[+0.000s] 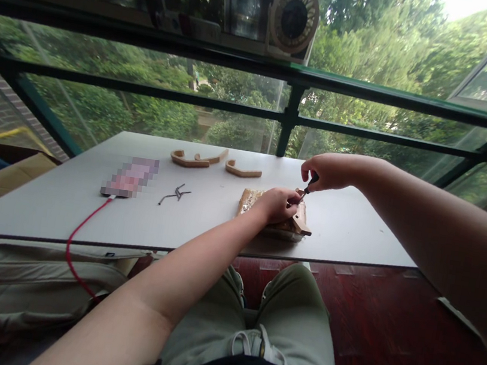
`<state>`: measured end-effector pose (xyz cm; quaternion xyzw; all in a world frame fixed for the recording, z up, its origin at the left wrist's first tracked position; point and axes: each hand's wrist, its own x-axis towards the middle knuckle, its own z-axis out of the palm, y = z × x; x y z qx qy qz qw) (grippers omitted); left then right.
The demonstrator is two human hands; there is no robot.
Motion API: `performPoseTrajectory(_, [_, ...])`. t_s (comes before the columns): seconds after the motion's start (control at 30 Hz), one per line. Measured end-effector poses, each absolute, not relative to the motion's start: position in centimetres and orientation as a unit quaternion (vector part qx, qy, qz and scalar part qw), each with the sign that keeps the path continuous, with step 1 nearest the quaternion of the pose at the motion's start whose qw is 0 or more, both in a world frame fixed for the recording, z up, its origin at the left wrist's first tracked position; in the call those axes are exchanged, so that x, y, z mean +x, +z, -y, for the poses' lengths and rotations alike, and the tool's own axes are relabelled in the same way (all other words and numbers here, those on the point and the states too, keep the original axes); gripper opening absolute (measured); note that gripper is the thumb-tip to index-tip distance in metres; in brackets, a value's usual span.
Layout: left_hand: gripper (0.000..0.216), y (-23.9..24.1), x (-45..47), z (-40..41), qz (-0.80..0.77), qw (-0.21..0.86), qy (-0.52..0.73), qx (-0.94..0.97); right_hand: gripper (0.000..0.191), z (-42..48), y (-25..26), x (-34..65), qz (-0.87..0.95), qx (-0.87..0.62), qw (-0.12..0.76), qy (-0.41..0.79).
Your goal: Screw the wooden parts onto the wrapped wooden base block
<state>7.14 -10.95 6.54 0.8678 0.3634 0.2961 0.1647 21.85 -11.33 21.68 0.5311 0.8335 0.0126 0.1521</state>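
Screwdriver [311, 182], black-handled, gripped in your closed right hand [325, 171] above the brown film-wrapped block [248, 197]; atop it, your left hand [277, 204], fingers curled, holds a pale wooden piece [301, 224]. Apparently driving; keep aligned.

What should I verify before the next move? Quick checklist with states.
1. Driver in right hand: ok, handle gripped.
2. Driver tip seated: cannot tell, too small and partly hidden at the left fingers.
3. Left fingers clear of the driver: not ok, right at its shaft; touching or just beside, can't say.
4. Left hand on wood piece: ok, over it atop the package.
5. Package fully on table: ok, though close to the near edge.
6. Metal rods out of the way: ok, lying apart to the left.
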Motion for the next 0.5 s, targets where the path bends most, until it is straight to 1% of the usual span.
performPoseTrajectory(0.13, [0.023,6.46,7.14,10.66,-0.339,0.145,0.308,0.877,0.026,11.38,21.68,22.11,-0.841,0.52,0.148,0.016])
performPoseTrajectory(0.27, [0.023,6.4,7.16,10.34,-0.333,0.14,0.302,0.882,0.028,11.37,21.58,22.3,-0.844,0.516,0.147,0.026])
performPoseTrajectory(0.5, [0.023,6.29,7.12,10.37,-0.344,0.134,0.297,0.881,0.024,11.38,21.24,22.5,-0.835,0.528,0.148,0.04])
